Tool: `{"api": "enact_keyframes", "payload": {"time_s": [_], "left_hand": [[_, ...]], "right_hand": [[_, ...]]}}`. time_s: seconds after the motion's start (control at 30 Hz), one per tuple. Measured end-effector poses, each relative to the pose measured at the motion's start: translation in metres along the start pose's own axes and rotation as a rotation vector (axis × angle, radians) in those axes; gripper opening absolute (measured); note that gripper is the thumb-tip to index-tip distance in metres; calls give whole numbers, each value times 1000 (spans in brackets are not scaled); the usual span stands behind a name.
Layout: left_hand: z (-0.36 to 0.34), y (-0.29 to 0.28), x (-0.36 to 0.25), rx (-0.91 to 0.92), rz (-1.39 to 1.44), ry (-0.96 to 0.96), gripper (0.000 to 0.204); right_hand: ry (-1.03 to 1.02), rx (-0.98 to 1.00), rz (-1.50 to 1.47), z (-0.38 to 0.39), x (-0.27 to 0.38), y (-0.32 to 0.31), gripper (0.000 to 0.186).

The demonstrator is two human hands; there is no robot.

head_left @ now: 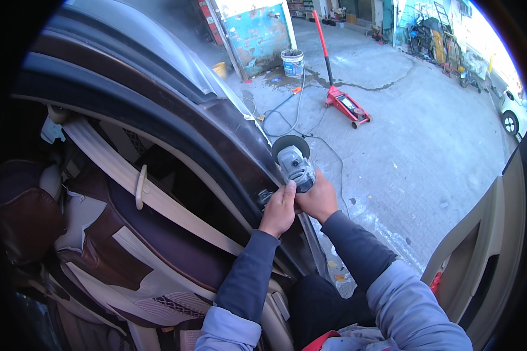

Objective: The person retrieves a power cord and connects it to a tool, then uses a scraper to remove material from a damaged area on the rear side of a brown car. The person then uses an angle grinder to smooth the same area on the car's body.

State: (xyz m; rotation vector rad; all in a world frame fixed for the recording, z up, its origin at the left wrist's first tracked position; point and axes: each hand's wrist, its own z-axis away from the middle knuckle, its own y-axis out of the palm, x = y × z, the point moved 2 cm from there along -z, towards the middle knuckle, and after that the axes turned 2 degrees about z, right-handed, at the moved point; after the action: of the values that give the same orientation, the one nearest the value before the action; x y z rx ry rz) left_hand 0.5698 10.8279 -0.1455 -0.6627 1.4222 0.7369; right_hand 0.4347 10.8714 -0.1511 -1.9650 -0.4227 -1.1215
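a red floor jack with a long red handle point(346, 104) stands on the grey concrete yard point(427, 146), far right of centre. a white plastic bucket point(292, 62) sits farther off, left of the jack, beside a peeling blue-painted wall panel point(257, 32). a small yellow bucket point(219, 69) lies left of that panel. a thin hose or cable point(301, 120) snakes across the concrete near the jack. a white car point(514, 111) is parked at the far right. near left, a beige seat belt point(129, 178) crosses a brown and cream car seat point(129, 257). a beige open car door panel point(480, 251) stands near right.
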Motion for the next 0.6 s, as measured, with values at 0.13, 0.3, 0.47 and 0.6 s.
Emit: {"api": "enact_keyframes", "payload": {"time_s": [0.13, 0.3, 0.47, 0.6], "left_hand": [[2, 2, -4, 22, 90, -18, 57], [1, 1, -4, -29, 48, -8, 55], [0, 2, -3, -35, 43, -15, 53], [2, 3, -8, -50, 103, -17, 53]], "right_hand": [[-7, -7, 7, -3, 0, 1, 57], [4, 15, -1, -3, 1, 0, 56], [-12, 3, 24, -3, 6, -2, 56], [19, 12, 21, -4, 11, -4, 56]]}}
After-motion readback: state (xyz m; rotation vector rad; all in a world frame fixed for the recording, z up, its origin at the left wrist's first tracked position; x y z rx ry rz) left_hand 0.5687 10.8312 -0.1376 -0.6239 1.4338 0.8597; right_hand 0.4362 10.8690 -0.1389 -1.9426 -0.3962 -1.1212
